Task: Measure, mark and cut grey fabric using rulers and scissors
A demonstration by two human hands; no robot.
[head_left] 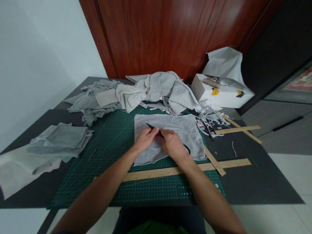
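Observation:
A pair of dark scissors [160,133] is held over a grey cloth [182,124], its blades pointing to the upper left. My right hand [172,143] is closed around the scissors, and a black handle loop shows beyond its right side. With its thumb lying across the blades, my left hand [146,137] is closed at their front part. Its fingertips are hidden, so whether it also grips cloth cannot be seen. The grey cloth lies spread out on a green cutting mat [107,138] beneath both hands.
A long wooden ruler [162,174] lies under my forearms, crossed by a shorter one [214,160] at right. Heaped grey fabric [161,88] lines the back. Folded cloths [63,140] lie left. A white box [220,95], cord scraps [210,121] and wooden strips [238,129] are at right.

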